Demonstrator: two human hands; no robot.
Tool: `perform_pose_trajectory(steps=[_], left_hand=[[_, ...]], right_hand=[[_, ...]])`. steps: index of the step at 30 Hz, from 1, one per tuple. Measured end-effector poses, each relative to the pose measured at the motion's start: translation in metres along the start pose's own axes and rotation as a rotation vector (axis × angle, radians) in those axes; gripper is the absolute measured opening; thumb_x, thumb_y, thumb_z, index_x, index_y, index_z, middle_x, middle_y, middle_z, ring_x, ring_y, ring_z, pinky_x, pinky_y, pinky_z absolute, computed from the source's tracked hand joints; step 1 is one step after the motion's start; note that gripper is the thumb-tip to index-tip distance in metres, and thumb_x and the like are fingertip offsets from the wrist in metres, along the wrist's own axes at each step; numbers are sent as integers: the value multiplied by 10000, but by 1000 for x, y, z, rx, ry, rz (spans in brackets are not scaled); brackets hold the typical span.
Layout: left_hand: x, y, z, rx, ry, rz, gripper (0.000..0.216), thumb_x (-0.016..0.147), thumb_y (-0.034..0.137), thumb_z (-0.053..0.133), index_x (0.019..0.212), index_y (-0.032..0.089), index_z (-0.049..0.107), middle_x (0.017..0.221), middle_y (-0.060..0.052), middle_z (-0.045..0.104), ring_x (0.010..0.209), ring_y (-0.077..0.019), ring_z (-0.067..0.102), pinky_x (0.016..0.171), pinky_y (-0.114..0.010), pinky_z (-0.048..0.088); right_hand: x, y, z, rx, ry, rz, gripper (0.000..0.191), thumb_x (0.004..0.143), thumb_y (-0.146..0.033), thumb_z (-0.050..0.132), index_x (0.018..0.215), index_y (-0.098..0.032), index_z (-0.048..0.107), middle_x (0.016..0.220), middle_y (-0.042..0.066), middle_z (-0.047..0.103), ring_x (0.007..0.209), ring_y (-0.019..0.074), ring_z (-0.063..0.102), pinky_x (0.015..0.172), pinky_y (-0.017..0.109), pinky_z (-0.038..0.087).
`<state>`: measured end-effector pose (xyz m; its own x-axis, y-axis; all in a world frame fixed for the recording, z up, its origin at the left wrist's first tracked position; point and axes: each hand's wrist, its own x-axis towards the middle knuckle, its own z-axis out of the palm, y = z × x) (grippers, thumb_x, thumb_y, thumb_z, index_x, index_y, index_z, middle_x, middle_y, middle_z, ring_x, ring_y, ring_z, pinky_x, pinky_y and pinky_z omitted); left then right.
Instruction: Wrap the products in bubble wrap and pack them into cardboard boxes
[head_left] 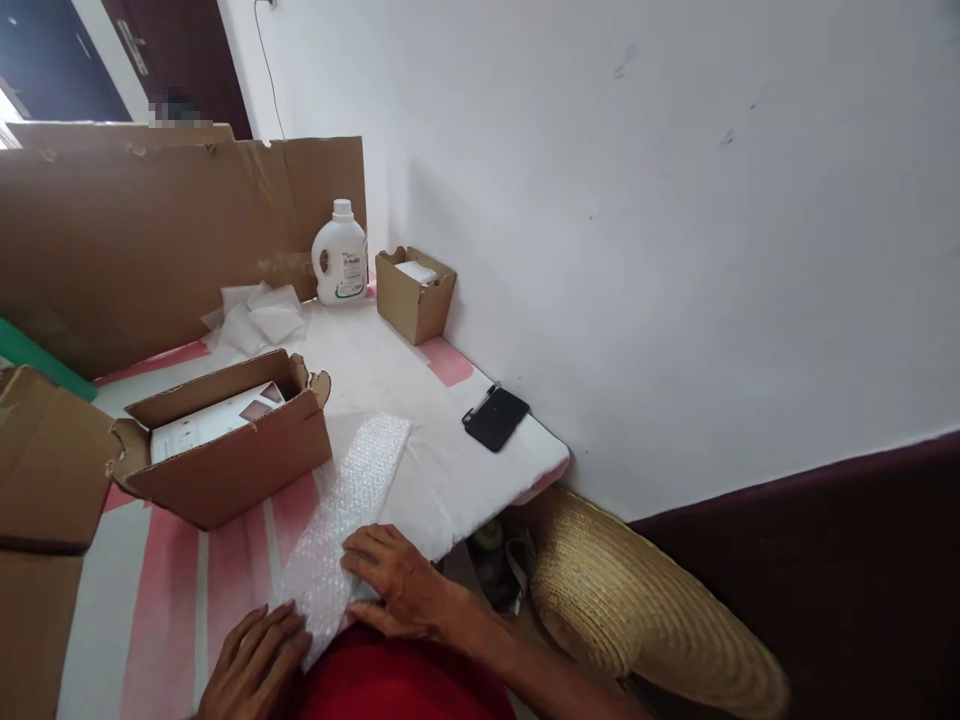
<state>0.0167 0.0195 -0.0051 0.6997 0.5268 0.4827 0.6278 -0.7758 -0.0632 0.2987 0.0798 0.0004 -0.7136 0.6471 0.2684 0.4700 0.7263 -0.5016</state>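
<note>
A strip of clear bubble wrap (349, 510) lies on the pink-and-white table (172, 580), running from the middle toward me. My right hand (394, 585) rests flat on its near end with fingers stretched out. My left hand (251, 670) lies at the table's near edge, fingers spread, touching the wrap's near corner. Neither hand grips anything. Just beyond the wrap stands an open cardboard box (225, 450) with a white flat item (214, 420) inside.
A white detergent bottle (341, 255) and a small open carton (414, 292) stand at the back by the wall. White foam pouches (255, 315) lie near cardboard sheets (150, 230). A black phone (495, 417) sits at the right edge. A straw hat (645, 610) lies below.
</note>
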Motion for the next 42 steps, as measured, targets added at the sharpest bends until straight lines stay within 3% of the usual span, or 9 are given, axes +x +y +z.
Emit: perform_pose_trajectory(steps=[6,10,13,18,24,32,35,38,42], left_hand=[[88,-3,-36,-129,57,-12,296,988,138,405,1162,204,636,930,-31,725,875,-148,659,951,-317,478],[162,-11,-38,-150,58,65,274,975,91,439,1144,183,634,896,-26,702,818,-149,628,902,-338,477],[192,-17,-30,-128,125,19,268,952,95,530,1189,179,622,1008,-48,710,956,-171,642,997,-387,447],[169,-7,-14,-188,277,-181,351,888,52,630,1216,179,616,1042,-73,698,1027,-185,636,947,-348,470],[116,10,18,-163,121,-154,339,927,106,543,1243,197,627,1169,-97,705,1119,-202,637,966,-343,480],[91,9,48,-33,-3,-131,366,920,145,533,1270,198,625,1217,-91,709,1169,-240,628,1044,-412,418],[89,11,50,-35,1,-142,362,922,135,530,1264,196,633,1230,-101,701,1179,-244,622,1044,-411,415],[87,9,51,-33,1,-115,355,927,124,515,1254,181,641,1228,-110,698,1181,-248,614,1040,-409,413],[84,1,54,-54,54,-55,326,951,126,451,1195,168,663,1207,-124,706,1181,-240,606,1021,-393,427]], right_hand=[[-12,-4,18,191,190,59,165,1005,-316,529,1058,-211,645,1067,85,702,1047,222,613,944,360,474],[-14,-16,22,493,387,397,235,1009,-366,509,869,-231,641,794,11,647,754,183,569,734,308,483],[-9,-19,16,702,501,611,261,983,-421,546,836,-223,631,735,-22,601,694,160,532,654,272,439],[0,-14,9,852,589,710,254,951,-435,575,839,-214,628,709,-21,585,655,154,548,609,261,446],[4,-7,9,1012,605,766,236,889,-425,638,842,-216,540,727,-26,581,605,141,591,552,253,506],[1,9,19,1040,574,825,287,843,-360,657,1042,-227,498,798,-32,586,567,138,640,521,269,556],[-6,0,10,712,629,839,349,895,-315,611,1211,-231,490,954,43,653,697,196,695,666,377,614],[-8,-14,-5,163,666,704,412,958,-282,566,1360,-224,500,1191,158,656,1045,306,665,939,524,552],[5,-5,-12,-38,308,252,495,991,-388,575,1442,-200,495,1408,154,596,1355,298,504,1148,495,412]])
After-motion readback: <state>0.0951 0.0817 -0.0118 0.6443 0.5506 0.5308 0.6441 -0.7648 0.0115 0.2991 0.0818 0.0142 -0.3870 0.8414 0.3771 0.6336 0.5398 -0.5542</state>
